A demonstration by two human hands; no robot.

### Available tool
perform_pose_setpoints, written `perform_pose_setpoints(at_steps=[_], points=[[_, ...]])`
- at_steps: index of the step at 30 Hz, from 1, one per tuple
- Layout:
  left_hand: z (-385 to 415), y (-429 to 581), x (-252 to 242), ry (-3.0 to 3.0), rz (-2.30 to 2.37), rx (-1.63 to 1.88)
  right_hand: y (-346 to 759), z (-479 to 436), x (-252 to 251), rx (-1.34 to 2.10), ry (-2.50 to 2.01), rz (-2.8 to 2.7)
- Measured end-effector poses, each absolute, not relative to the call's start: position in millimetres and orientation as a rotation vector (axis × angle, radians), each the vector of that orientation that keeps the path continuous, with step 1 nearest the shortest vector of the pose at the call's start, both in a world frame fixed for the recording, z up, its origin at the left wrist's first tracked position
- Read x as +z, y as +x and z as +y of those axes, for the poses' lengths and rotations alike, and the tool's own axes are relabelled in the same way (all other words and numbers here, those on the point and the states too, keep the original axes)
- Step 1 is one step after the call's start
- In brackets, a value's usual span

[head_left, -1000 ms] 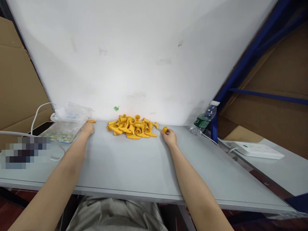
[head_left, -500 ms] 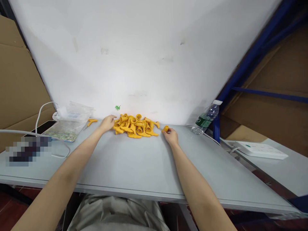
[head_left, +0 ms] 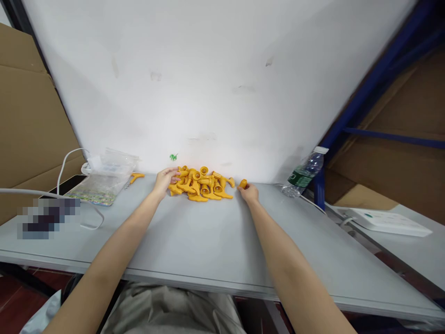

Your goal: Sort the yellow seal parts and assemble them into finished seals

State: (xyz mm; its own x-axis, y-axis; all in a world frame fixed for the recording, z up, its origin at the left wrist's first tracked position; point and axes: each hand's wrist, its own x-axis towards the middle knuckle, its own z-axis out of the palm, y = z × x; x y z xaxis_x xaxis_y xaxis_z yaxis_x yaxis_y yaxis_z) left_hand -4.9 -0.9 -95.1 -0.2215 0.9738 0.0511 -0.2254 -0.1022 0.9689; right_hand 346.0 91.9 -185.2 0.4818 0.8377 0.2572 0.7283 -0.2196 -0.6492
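Note:
A heap of several small yellow plastic parts (head_left: 203, 184) lies at the far edge of the grey table (head_left: 208, 241), against the white wall. My left hand (head_left: 164, 179) reaches into the heap's left side, its fingers curled on the parts there. My right hand (head_left: 249, 190) rests just right of the heap and pinches one small yellow part (head_left: 243, 183). Another single yellow part (head_left: 135, 176) lies apart on the left, beside a clear plastic bag (head_left: 102, 178).
The clear bag holds small speckled pieces. A white cable (head_left: 66, 160) and a dark flat device (head_left: 64, 184) lie at the far left. A water bottle (head_left: 304, 172) lies at the right by a blue rack post. A white power strip (head_left: 385, 221) sits on the neighbouring table.
My left hand left the single yellow part by the bag and moved right into the heap. My right hand stayed by the heap's right side with its small part.

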Motion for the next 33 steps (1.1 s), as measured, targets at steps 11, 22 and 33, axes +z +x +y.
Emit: perform_pose_setpoints(at_steps=[11,22,33], points=[[-1,-31,-126,0.555,1.135,1.54,343,116,-181,0.272,-2.002,-1.244],[5,-39,-139,0.34,1.148,1.544,330,106,-149,0.005,-1.976,-1.39],[10,-42,-148,0.342,1.14,1.483,280,94,-154,-0.09,-2.106,-2.105]])
